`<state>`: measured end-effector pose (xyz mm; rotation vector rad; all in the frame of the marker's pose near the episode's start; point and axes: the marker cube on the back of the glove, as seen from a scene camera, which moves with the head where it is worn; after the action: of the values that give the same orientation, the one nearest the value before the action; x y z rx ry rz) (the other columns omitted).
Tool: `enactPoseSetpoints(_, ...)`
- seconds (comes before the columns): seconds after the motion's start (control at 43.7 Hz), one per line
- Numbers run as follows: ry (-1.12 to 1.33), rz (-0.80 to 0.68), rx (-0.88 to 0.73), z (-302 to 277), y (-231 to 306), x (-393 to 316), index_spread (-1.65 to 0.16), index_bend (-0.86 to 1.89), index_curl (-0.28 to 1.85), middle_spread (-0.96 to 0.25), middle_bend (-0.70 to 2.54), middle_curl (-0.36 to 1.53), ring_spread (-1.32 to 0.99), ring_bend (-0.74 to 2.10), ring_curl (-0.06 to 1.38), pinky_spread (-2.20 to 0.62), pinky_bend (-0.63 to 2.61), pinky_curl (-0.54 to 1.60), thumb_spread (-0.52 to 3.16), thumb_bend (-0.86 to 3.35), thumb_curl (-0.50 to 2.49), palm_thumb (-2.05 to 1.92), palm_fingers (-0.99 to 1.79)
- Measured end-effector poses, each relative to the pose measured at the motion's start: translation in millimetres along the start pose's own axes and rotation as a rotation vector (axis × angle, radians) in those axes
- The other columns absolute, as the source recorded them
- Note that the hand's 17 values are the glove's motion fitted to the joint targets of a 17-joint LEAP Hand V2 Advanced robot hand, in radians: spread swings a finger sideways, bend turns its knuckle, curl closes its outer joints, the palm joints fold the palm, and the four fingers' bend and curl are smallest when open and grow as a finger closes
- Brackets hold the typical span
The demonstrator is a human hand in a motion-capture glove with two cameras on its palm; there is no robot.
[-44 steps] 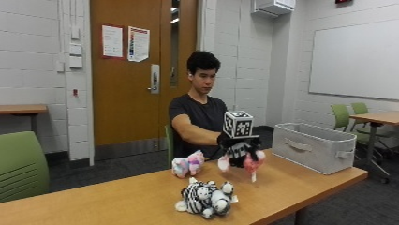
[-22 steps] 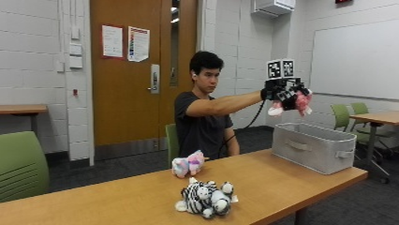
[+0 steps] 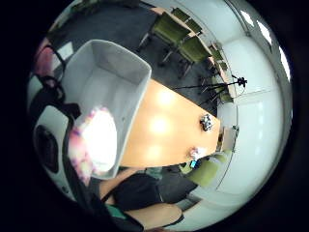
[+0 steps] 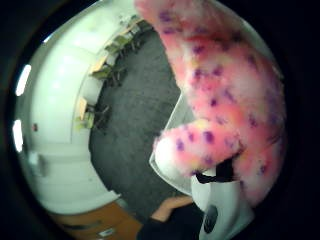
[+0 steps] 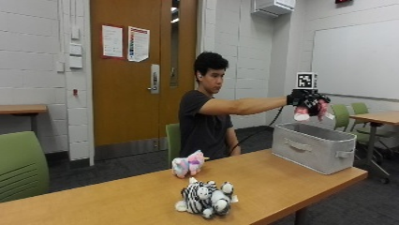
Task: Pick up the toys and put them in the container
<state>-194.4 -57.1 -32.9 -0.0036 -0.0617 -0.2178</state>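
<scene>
While a zebra toy [image 5: 205,199] lies nearest on the table [image 5: 124,197], a pastel plush [image 5: 188,164] sits beyond it, and the grey bin [image 5: 314,145] stands at the table's far end. Above the bin, the right hand [image 5: 308,101] grips a pink spotted toy [image 5: 306,112], its shape partly hidden by fingers. Door [image 5: 134,70] papers [image 5: 126,42] cannot be read.

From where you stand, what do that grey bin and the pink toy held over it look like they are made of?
The grey bin looks like soft fabric or felt: matte walls, rounded corners and a sewn-looking strap handle on its side. I cannot rule out stiff board inside.

The pink toy, which the gloved right hand holds, looks like plush: fuzzy pile, pink with purple spots.
</scene>
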Motion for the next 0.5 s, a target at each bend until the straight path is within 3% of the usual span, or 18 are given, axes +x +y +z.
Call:
enactPoseSetpoints(0.114,-0.020,-0.066,-0.159,17,2,6,-0.24,-0.05,-0.03,-0.35,1.33,0.63,-0.39,1.60,0.51,-0.43,1.41,0.39,0.56,0.18,0.84,0.65,0.45)
enactPoseSetpoints(0.16,-0.035,-0.089,-0.205,23,2,10,-0.23,-0.10,-0.03,-0.34,1.23,0.60,-0.39,1.58,0.51,-0.41,1.51,0.42,0.67,0.13,0.82,0.58,0.28)
enactPoseSetpoints(0.206,-0.073,-0.101,-0.209,25,2,11,-0.23,0.03,0.03,-0.22,1.02,0.55,-0.32,1.41,0.48,-0.33,1.46,0.43,0.85,0.07,0.74,0.45,-0.30)
enactPoseSetpoints(0.229,-0.086,-0.100,-0.200,25,2,11,-0.22,0.03,0.03,-0.20,1.00,0.55,-0.31,1.40,0.48,-0.32,1.46,0.43,0.90,0.06,0.73,0.43,-0.30)
enactPoseSetpoints(0.275,-0.079,-0.086,-0.173,24,2,15,-0.21,0.16,0.07,-0.10,0.76,0.47,-0.21,1.05,0.38,-0.24,1.41,0.40,0.94,-0.07,0.65,0.24,-0.67)
enactPoseSetpoints(0.435,-0.012,-0.082,-0.132,18,25,8,-0.21,0.08,0.11,0.04,0.49,0.37,-0.10,0.69,0.25,-0.13,1.21,0.33,1.06,-0.06,0.53,0.06,-0.50)
enactPoseSetpoints(0.503,0.072,-0.195,-0.112,16,54,-12,-0.22,0.09,0.12,0.07,0.43,0.36,-0.07,0.61,0.22,-0.11,1.11,0.31,1.08,-0.05,0.50,0.01,-0.41)
